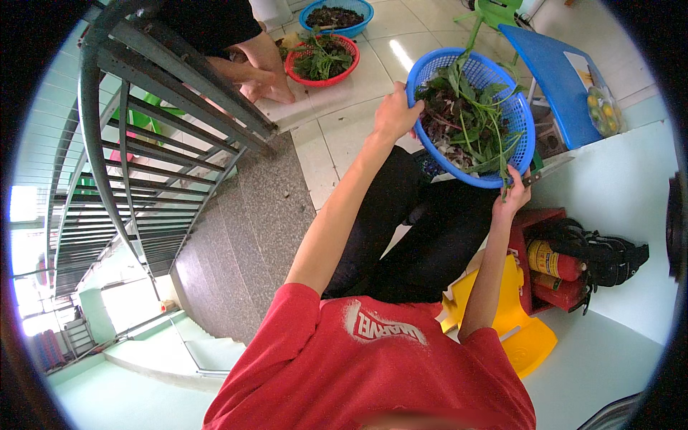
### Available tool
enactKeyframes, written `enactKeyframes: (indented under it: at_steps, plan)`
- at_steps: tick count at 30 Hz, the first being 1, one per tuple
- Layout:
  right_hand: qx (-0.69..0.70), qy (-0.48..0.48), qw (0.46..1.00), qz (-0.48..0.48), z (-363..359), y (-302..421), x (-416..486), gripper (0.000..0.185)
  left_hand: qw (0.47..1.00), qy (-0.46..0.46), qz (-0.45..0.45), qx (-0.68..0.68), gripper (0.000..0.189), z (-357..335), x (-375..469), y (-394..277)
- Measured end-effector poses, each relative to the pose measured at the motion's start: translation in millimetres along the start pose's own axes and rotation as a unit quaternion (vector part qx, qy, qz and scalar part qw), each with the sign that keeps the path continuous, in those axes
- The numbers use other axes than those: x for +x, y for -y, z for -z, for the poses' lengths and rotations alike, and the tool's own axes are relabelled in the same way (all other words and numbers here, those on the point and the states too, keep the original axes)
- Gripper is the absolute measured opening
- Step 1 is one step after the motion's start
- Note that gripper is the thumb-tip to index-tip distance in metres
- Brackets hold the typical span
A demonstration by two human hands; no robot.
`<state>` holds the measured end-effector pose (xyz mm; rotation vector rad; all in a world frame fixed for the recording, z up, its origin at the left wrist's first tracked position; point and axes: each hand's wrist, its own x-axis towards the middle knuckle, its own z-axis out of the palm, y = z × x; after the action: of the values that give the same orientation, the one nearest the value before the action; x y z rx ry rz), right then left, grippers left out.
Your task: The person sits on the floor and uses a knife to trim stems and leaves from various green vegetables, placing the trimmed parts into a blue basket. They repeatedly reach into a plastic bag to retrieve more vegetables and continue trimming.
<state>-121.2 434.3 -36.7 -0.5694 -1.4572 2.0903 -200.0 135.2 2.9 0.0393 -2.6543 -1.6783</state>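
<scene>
A blue plastic colander basket (529, 129) is tilted up in front of me, above my knees. Green leafy stems (473, 134) lie in it over purplish-dark leaves (446, 115). My left hand (396, 114) grips its rim on the left side. At the lower right of the rim, my right hand (511, 196) holds the basket together with a kitchen knife (545, 173). The knife's blade points away to the right, outside the basket. Some leaves hang over the rim near my right fingers.
A red basket (322, 82) of greens and another blue basket (366, 26) stand on the tiles beside a seated person's bare feet (274, 91). Stairs with a metal railing (123, 161) drop away left. Right are a blue panel (559, 86), a yellow chair (529, 344) and a fire extinguisher (556, 260).
</scene>
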Motion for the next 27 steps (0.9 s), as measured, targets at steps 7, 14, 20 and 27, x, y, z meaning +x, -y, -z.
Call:
enactKeyframes:
  at_steps: [7,14,20,27]
  plan:
    - [0.010,0.000,1.000,-0.001,-2.3,3.0,-1.7,0.057,1.000,-0.010,-0.007,0.013,0.055,-1.6,1.8,0.5]
    - [-0.014,-0.026,0.999,-0.016,-7.1,5.4,-3.1,0.058,1.000,-0.014,-0.010,0.022,0.054,-2.8,3.8,2.9]
    - [-0.040,-0.014,0.999,0.002,-8.2,6.3,-4.3,0.058,0.997,0.031,0.059,0.025,0.047,0.8,3.9,4.1]
    - [-0.087,0.073,0.994,-0.002,-5.5,22.4,-5.8,0.043,0.977,0.188,0.082,-0.058,0.027,46.4,-1.1,10.1]
